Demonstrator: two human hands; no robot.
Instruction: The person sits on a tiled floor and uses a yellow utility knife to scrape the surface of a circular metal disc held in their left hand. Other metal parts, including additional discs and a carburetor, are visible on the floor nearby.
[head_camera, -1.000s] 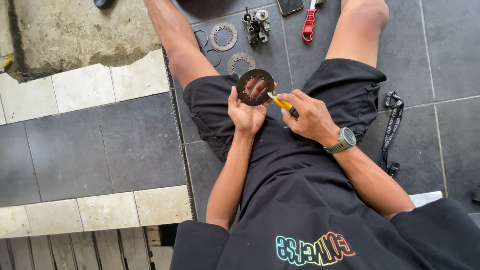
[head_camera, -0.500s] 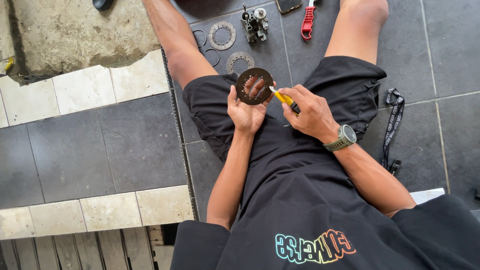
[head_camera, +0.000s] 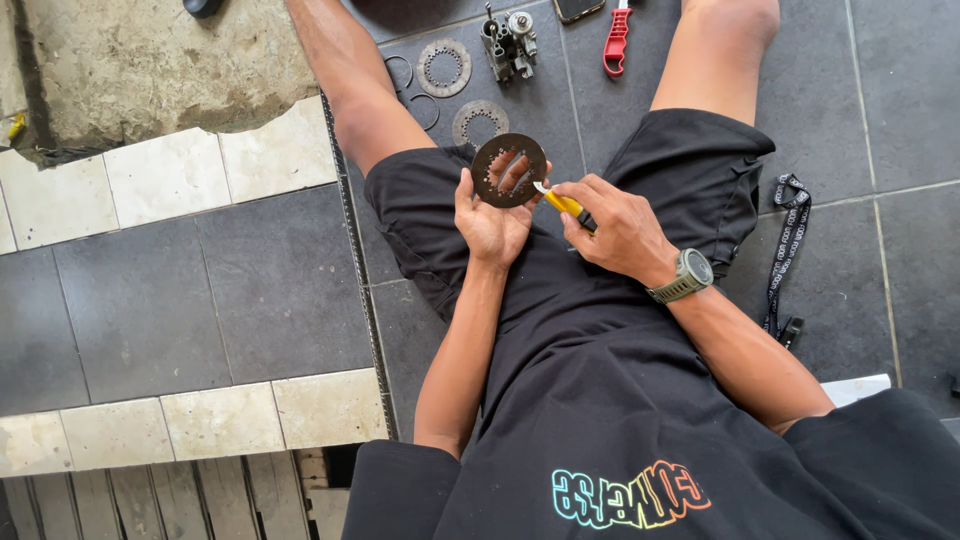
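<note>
Dark, rusty metal ring plate with a toothed inner opening (head_camera: 509, 170), held up over the lap, flat face turned to the camera, fingers showing through the hole. Pinched at its lower rim by the left hand (head_camera: 490, 215), fingers closed around the edge. Barely shifted since half a second ago, same tilt, same spot. Yellow-handled cutter knife (head_camera: 563, 204) gripped in the closed right hand (head_camera: 615, 225), long axis slanting up-left, tip touching the plate's right rim. Beyond, on the grey tile floor (head_camera: 200, 290): two similar ring plates (head_camera: 445, 66), a small metal engine part (head_camera: 508, 40), a red-handled tool (head_camera: 617, 40).
</note>
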